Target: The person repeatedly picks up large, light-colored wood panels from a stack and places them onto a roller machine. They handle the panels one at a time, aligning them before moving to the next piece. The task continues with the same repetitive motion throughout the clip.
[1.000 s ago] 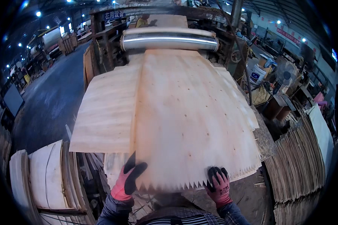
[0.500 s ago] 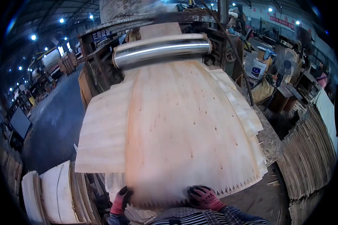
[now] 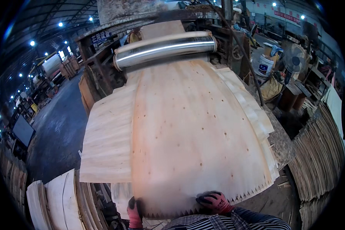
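Observation:
A wide, pale wood veneer sheet, dotted with small dark knots, stretches from the metal roller toward me. Its near edge is jagged like saw teeth. At the near left corner, my left hand is closed on the sheet's edge, in a pink glove with black fingers. Farther right along the same edge, my right hand, gloved alike, has its curled fingers over the top of the sheet; its thumb is hidden. More veneer sheets lie underneath and stick out on both sides.
Stacked veneer stands at the lower left, and a tall stack of sheets at the right. Beyond on the right are a white bucket and a fan. A dark rod slants beside the machine. A grey floor aisle runs along the left.
The whole view has shifted and tilted slightly. Both hands keep to the near edge and appear a little farther right, the left one also lower, with the sheet shifting likewise.

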`<act>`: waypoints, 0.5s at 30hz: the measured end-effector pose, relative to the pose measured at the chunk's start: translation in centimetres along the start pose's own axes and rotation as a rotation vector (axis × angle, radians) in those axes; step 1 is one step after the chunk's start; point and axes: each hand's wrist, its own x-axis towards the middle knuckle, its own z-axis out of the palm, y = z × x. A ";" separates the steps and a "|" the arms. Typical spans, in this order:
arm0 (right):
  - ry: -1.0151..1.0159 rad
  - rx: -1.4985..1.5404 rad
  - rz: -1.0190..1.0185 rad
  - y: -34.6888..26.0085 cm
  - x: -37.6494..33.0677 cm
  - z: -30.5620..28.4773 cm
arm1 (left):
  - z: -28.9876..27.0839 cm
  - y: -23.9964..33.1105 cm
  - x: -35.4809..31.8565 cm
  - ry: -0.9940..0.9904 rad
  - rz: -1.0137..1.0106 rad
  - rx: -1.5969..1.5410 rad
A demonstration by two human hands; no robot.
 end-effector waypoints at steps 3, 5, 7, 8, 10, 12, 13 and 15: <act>0.015 -0.008 -0.021 -0.1 -0.1 0.0 | -0.6 -2.0 0.6 0.091 -0.010 0.187; -0.013 -0.038 -0.027 -0.4 0.0 -0.5 | -0.3 -1.8 0.4 0.048 0.011 0.043; -0.065 -0.081 -0.013 -0.7 0.1 -0.8 | 0.4 -0.5 0.2 0.039 0.019 -0.013; -0.033 -0.065 -0.017 -0.8 0.0 -0.7 | 0.7 0.1 0.0 0.049 0.015 0.004; 0.032 -0.035 -0.023 -0.7 -0.1 -0.3 | 0.6 -0.2 0.2 0.057 0.024 0.020; 0.046 -0.034 -0.014 -0.8 -0.1 -0.2 | 0.6 -0.7 0.5 0.052 0.044 0.012; 0.054 -0.034 -0.008 -0.9 0.0 -0.2 | 0.6 -0.7 0.4 0.052 0.025 -0.017; 0.082 -0.076 -0.035 -0.9 0.0 -0.1 | 1.8 3.0 -0.6 0.049 -0.014 -0.079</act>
